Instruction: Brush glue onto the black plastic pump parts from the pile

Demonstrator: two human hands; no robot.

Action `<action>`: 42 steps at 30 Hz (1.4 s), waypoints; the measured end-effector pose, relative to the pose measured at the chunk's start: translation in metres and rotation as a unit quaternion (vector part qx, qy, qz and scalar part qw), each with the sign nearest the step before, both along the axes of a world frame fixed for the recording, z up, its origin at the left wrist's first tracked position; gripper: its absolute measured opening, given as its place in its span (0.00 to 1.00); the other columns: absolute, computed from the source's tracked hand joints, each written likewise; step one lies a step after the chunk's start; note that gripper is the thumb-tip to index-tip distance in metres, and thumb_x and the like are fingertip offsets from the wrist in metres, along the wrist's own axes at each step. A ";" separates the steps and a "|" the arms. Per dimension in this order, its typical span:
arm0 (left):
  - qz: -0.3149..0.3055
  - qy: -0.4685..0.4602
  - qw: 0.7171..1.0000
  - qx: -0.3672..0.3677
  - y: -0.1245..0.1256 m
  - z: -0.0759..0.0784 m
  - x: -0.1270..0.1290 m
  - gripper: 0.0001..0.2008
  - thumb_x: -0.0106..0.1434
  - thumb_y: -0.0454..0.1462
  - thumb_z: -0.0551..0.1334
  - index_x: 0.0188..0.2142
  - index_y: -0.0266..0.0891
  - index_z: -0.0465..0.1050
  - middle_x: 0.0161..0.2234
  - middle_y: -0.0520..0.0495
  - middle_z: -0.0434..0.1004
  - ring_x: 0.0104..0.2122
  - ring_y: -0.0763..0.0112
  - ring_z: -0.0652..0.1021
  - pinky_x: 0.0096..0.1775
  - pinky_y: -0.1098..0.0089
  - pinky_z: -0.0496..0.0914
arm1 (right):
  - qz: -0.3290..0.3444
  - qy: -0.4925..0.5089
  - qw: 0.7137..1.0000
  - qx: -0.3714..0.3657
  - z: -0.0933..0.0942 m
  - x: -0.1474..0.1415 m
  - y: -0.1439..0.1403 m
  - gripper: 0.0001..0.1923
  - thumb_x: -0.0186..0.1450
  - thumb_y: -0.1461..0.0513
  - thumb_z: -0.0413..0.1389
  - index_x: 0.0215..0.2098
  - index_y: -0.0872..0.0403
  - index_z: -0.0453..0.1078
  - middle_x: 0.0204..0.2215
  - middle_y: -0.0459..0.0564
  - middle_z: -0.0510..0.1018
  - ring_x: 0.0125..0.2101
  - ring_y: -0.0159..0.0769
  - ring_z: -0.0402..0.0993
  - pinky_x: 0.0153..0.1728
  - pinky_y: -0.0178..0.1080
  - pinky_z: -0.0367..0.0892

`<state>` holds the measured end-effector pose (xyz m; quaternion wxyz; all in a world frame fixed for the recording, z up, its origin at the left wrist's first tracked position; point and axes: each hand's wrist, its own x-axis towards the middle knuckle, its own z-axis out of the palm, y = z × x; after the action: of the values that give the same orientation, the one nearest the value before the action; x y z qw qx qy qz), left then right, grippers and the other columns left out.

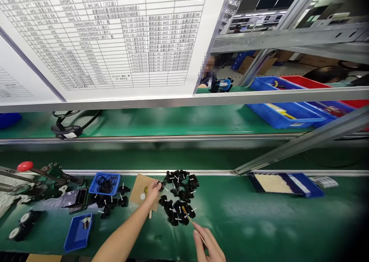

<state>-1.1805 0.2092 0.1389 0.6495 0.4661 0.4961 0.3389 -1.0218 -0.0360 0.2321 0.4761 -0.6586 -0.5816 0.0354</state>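
Observation:
My left hand (152, 194) is closed on a small black part (163, 185) with a light pin, above the right side of a brown cardboard sheet (138, 188). On that sheet are a white round lid (142, 196) and a small round yellowish thing partly behind my fingers. Between the fingertips of my right hand (208, 243) is a thin brush (188, 216) with a wooden handle. Its orange-brown tip points up and left over a cluster of black parts (174, 212). More black parts (184, 185) lie in a loose ring just beyond, several with light pins.
Left stand a blue tray of black rings (105, 184), another blue tray (77, 233) and a hand press with a red knob (25, 166). A dark blue box (276, 184) lies right. Blue bins (284, 114) sit on the shelf, below a posted sheet (115, 43). A person is partly visible behind.

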 end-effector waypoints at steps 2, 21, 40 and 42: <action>0.021 -0.088 0.994 -0.066 -0.017 0.018 -0.018 0.15 0.66 0.46 0.66 0.43 0.36 0.74 0.38 0.40 0.78 0.34 0.64 0.78 0.37 0.66 0.71 | 0.010 0.009 1.000 0.021 0.007 -0.009 0.013 0.14 0.78 0.59 0.54 0.56 0.54 0.77 0.47 0.58 0.84 0.44 0.44 0.85 0.40 0.35 0.82; 0.087 -0.338 0.929 -0.124 -0.102 0.154 -0.080 0.22 0.51 0.38 0.83 0.45 0.37 0.85 0.48 0.38 0.85 0.44 0.61 0.83 0.46 0.70 0.77 | 0.168 -0.152 0.953 0.203 0.068 -0.057 0.053 0.25 0.69 0.76 0.56 0.63 0.61 0.72 0.43 0.60 0.84 0.41 0.43 0.82 0.38 0.42 0.81; 0.011 -0.195 0.974 -0.118 -0.111 0.180 -0.080 0.33 0.44 0.59 0.81 0.33 0.34 0.79 0.22 0.53 0.70 0.19 0.81 0.63 0.20 0.78 0.56 | 0.171 -0.212 0.944 0.186 0.123 -0.055 0.040 0.19 0.70 0.75 0.53 0.57 0.60 0.73 0.37 0.56 0.83 0.35 0.39 0.79 0.31 0.39 0.75; -0.046 -0.196 0.969 -0.143 -0.106 0.186 -0.084 0.30 0.46 0.56 0.81 0.30 0.34 0.76 0.20 0.54 0.66 0.18 0.83 0.60 0.19 0.78 0.50 | 0.186 -0.232 0.937 0.184 0.130 -0.051 0.041 0.17 0.71 0.74 0.53 0.55 0.61 0.73 0.37 0.56 0.83 0.34 0.40 0.78 0.31 0.40 0.74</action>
<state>-1.2644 0.1035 0.3244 0.8089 0.3149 0.3804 0.3191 -1.0727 0.0054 0.3619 0.4259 -0.4292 -0.7844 -0.1380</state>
